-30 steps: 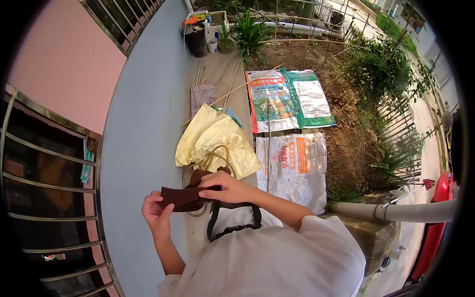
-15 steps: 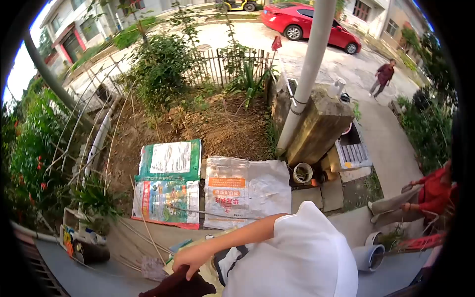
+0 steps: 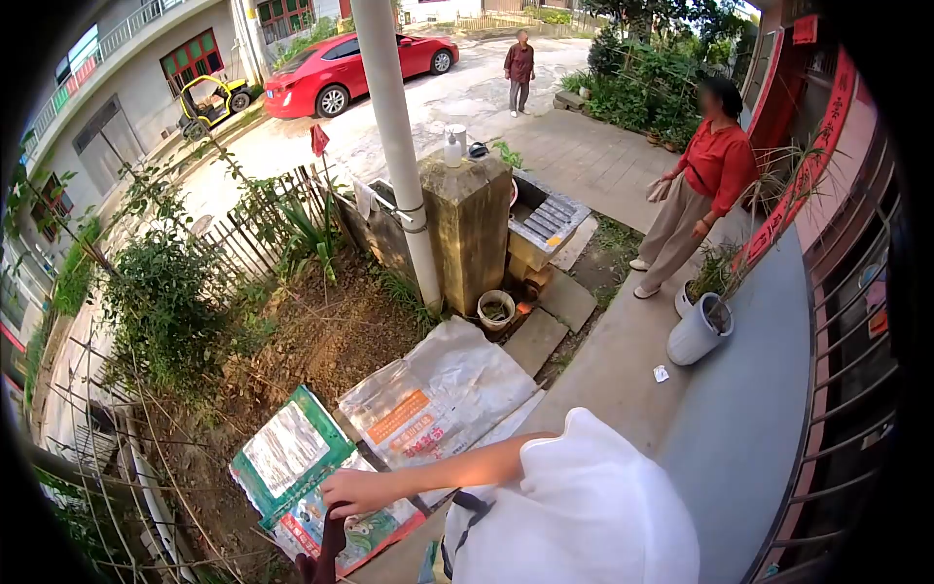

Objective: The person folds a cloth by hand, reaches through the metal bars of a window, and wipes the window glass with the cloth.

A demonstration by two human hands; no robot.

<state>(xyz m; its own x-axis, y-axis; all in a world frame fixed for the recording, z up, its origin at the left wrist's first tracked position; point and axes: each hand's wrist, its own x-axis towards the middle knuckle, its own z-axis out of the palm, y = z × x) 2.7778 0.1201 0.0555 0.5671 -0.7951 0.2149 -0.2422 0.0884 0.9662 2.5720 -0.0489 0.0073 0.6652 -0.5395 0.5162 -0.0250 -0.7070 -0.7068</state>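
My right hand [image 3: 355, 491] reaches across to the left at the end of a bare forearm below a white sleeve. Its fingers are closed on a dark maroon cloth [image 3: 334, 541], which hangs down toward the bottom edge of the view. The exact kind of cloth item cannot be made out. Beneath and beyond the hand lies a green, red and white printed sack [image 3: 284, 450], spread flat. Beside it is a whitish sack [image 3: 443, 389] with orange print. My left hand is not visible.
A person in a red top [image 3: 720, 161] stands on the right of the path; another person [image 3: 520, 73] is farther back. A pole [image 3: 394, 146] rises beside a stone pillar [image 3: 465, 234]. A bucket [image 3: 496, 309], grey pot [image 3: 696, 333] and thin sticks [image 3: 107, 487] are around.
The view has swung to the right, bringing the red-topped person fully into sight. My right hand keeps hold of the maroon cloth, which now hangs narrower and appears over the printed sack's edge.
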